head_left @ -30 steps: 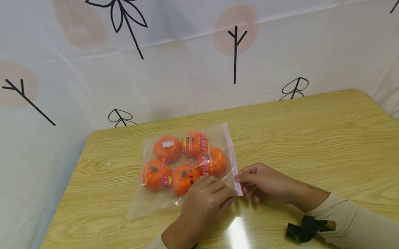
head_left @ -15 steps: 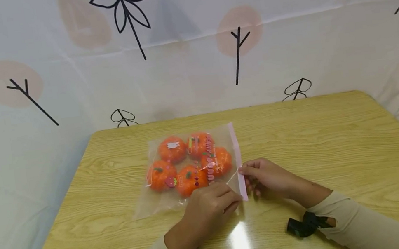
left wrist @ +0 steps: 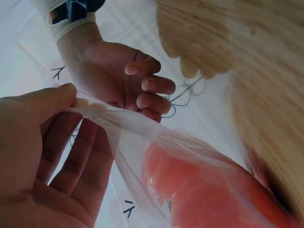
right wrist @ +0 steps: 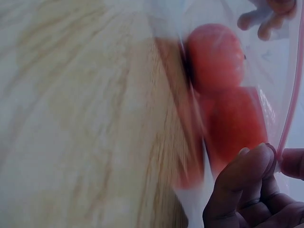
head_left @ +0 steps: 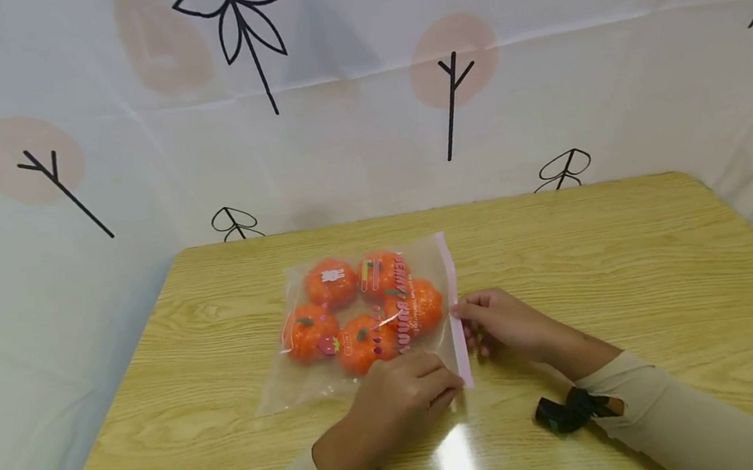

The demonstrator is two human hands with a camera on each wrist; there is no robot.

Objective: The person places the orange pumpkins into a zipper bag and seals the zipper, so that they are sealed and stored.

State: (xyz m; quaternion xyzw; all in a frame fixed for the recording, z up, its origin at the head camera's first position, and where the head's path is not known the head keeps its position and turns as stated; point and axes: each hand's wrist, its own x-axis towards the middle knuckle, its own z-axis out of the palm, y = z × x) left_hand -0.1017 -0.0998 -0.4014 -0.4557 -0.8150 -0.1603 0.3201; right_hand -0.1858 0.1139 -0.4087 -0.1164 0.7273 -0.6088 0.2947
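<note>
A clear zip bag (head_left: 283,391) with printed pictures lies on the table, several small orange pumpkins (head_left: 309,334) inside it. Along its right side runs a pink closure strip (head_left: 450,273). My left hand (head_left: 401,393) pinches the near corner of the bag at the strip's lower end. Farther up, the right hand (head_left: 506,325) pinches the strip between thumb and index finger. In the left wrist view, clear film stretches from the left hand (left wrist: 57,152) over a pumpkin (left wrist: 190,185). The right wrist view has the strip between the right hand's (right wrist: 251,185) thumb and finger.
The wooden table (head_left: 598,255) extends on both sides of the bag. A white patterned cloth (head_left: 351,144) hangs behind it and at the sides. A black strap device (head_left: 567,411) sits on the right wrist.
My right hand has slid up the pink strip toward its far end, away from the left hand. The left hand keeps the near corner. The whole view has shifted slightly.
</note>
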